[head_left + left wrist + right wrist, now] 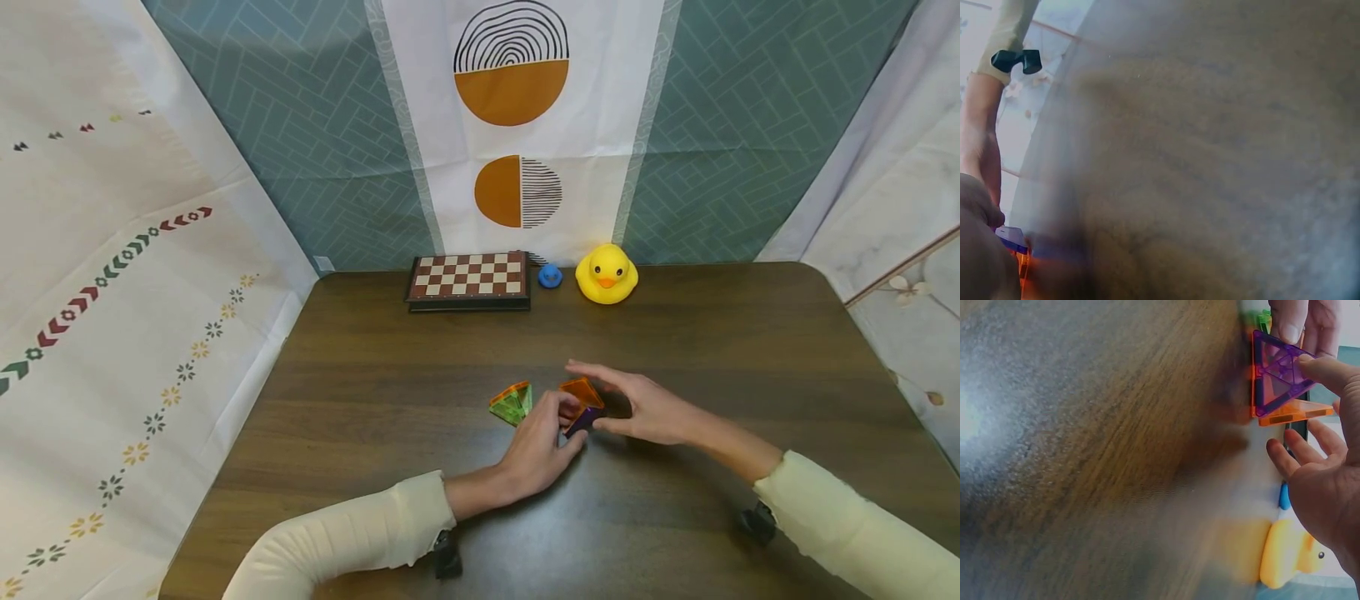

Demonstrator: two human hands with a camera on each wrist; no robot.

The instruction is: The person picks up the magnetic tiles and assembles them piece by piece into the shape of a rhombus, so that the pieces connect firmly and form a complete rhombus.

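A purple triangular magnetic tile (pixel 1279 372) stands tilted against orange magnetic tiles (pixel 579 390), forming a small partial structure on the table. My left hand (pixel 542 442) pinches the purple tile at one corner, its thumb in front and fingers curled behind. On the right, my right hand (pixel 648 408) is spread around the structure. Its thumb tip touches the purple tile in the right wrist view, while the other fingers are loosely bent beside the orange tile, apart from it. Green triangular tiles (pixel 512 405) with an orange edge lie just left of the left hand, partly hidden.
A checkered board box (pixel 470 279) sits at the table's back edge. Beside it are a small blue duck (pixel 550 276) and a larger yellow duck (pixel 607 274). The brown wooden table (pixel 360 358) extends around the hands, with patterned cloths hanging behind and at the sides.
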